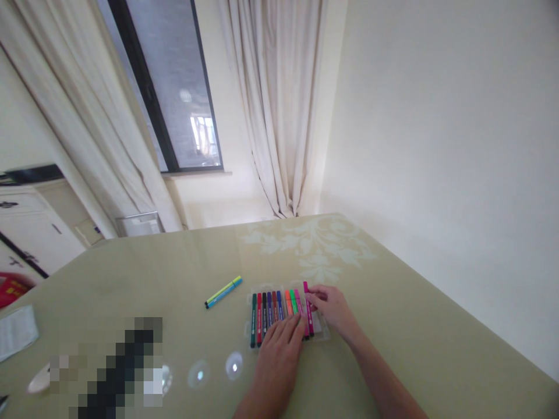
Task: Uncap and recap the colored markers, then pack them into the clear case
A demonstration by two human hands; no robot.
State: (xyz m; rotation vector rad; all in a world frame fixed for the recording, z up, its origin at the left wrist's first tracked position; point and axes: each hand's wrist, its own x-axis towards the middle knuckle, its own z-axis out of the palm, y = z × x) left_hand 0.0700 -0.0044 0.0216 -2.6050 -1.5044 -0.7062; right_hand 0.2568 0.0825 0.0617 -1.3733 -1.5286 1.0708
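Observation:
A clear plastic case (323,334) lies on the table, holding a row of felt-tip pens in several colours. Dark green, red, black, purple, brown and blue pens fill its left part; an orange pen (288,299), a green pen (294,299) and a pink pen (297,295) lie right of a small gap. My left hand (283,337) rests flat over the lower ends of the middle pens, fingers stretched out. My right hand (329,305) pinches a magenta felt-tip pen (306,289) by its upper part, at the right end of the row.
A yellow-green pen (225,288) and a light blue pen (227,294) lie side by side left of the case. At the table's left are a white cloth-like item (17,331) and a pale oval object (40,378). A white wall (458,174) borders the right edge.

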